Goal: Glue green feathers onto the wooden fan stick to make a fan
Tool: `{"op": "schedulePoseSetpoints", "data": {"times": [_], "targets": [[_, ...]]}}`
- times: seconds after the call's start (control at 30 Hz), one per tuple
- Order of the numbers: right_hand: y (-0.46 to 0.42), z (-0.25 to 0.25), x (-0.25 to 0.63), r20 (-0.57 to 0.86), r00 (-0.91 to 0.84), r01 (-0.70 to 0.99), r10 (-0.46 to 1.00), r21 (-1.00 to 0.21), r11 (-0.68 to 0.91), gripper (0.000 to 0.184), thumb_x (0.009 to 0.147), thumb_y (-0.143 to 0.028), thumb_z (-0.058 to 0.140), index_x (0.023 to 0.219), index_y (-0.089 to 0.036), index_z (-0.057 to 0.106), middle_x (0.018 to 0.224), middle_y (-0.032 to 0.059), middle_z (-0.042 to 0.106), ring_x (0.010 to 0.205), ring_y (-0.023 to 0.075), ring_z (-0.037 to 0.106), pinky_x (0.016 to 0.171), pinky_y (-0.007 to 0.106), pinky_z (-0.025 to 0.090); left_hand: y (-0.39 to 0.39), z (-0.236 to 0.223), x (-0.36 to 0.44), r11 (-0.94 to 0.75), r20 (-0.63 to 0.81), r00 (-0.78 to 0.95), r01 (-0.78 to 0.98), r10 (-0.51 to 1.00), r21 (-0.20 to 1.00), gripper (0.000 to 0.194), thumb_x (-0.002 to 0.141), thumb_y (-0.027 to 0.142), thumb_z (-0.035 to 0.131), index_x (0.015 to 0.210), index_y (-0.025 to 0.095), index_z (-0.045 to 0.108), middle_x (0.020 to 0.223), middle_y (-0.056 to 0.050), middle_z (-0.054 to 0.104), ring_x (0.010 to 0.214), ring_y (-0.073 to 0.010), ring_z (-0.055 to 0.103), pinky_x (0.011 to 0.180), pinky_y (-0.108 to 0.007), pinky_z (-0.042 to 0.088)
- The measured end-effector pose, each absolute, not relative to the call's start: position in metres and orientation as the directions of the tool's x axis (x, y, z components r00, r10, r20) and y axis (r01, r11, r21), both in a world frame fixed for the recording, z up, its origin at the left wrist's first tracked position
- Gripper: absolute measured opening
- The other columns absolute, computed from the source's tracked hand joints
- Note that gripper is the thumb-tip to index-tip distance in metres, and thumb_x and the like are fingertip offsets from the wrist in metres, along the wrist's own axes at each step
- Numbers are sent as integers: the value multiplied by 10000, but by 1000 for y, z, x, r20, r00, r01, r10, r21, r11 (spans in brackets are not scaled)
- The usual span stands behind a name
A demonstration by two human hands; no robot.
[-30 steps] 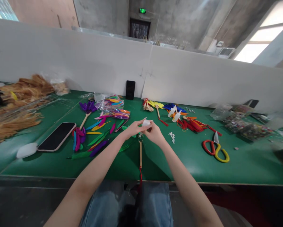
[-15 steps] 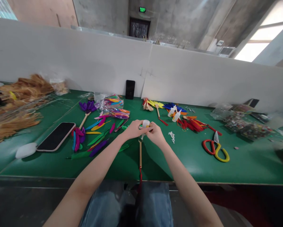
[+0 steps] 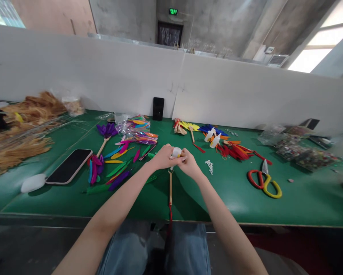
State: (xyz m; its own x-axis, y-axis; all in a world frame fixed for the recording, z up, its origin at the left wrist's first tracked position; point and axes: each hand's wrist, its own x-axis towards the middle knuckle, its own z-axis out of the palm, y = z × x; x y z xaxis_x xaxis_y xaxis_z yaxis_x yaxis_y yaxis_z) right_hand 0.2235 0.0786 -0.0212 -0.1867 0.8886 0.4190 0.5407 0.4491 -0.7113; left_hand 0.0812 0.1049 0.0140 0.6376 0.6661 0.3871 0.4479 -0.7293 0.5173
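My left hand (image 3: 163, 156) and my right hand (image 3: 187, 162) meet at the middle of the table, fingers closed round a small white glue bottle (image 3: 176, 152). The bottle is tipped, its bottom up and its nozzle pointing down. Just under it lies a flat wooden stick (image 3: 170, 189) with a red tassel (image 3: 170, 214) hanging over the table's front edge. My fingers hide the far end of the stick. Green feathers (image 3: 151, 178) lie close by my left hand. To the right of my right hand is a little pile of white beads (image 3: 209, 167).
Loose coloured feathers (image 3: 119, 168), a purple feather fan (image 3: 107, 131) and a phone (image 3: 70, 167) lie on the left. Two more glue bottles (image 3: 215, 140) stand beyond the beads. Scissors (image 3: 264, 178) with red and yellow handles lie right. A white partition (image 3: 116, 76) closes the back.
The view has shifted slightly. Both hands stay on the tipped glue bottle, which has turned a little between the fingers.
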Motion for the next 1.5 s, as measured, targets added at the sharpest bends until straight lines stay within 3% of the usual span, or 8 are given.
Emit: {"op": "schedulePoseSetpoints", "data": {"times": [0.17, 0.53, 0.83, 1.5], "targets": [[75, -14, 224, 438, -196, 509, 877, -719, 473, 150, 735, -195, 548, 590, -163, 530, 666, -22, 356, 572, 100, 394, 509, 219, 299, 105, 13, 82, -717, 426, 578, 527, 696, 456, 391, 717, 504, 549, 549, 193, 382, 561, 6, 403, 641, -170, 413, 559, -276, 304], [73, -6, 231, 424, -294, 453, 856, -727, 516, 167, 765, -195, 472, 626, -166, 560, 670, -13, 363, 591, 125, 410, 522, 235, 335, 109, 3, 86, -770, 476, 608, 455, 635, 446, 374, 772, 470, 503, 548, 184, 416, 558, 15, 405, 616, -149, 400, 591, -286, 291], [75, -16, 231, 322, -322, 396, 890, -808, 436, 152, 787, -187, 469, 832, -162, 612, 813, 39, 594, 691, 160, 541, 620, 256, 417, 109, 1, 82, -751, 456, 603, 446, 655, 487, 347, 706, 432, 584, 543, 183, 407, 555, 24, 422, 611, -141, 389, 579, -273, 294], [74, -8, 223, 345, -191, 437, 919, -809, 394, 119, 758, -252, 538, 767, -162, 615, 694, 16, 578, 632, 149, 502, 564, 238, 392, 112, 6, 83, -743, 486, 573, 403, 660, 534, 368, 752, 444, 530, 543, 193, 360, 541, 27, 390, 612, -144, 368, 593, -282, 313]]}}
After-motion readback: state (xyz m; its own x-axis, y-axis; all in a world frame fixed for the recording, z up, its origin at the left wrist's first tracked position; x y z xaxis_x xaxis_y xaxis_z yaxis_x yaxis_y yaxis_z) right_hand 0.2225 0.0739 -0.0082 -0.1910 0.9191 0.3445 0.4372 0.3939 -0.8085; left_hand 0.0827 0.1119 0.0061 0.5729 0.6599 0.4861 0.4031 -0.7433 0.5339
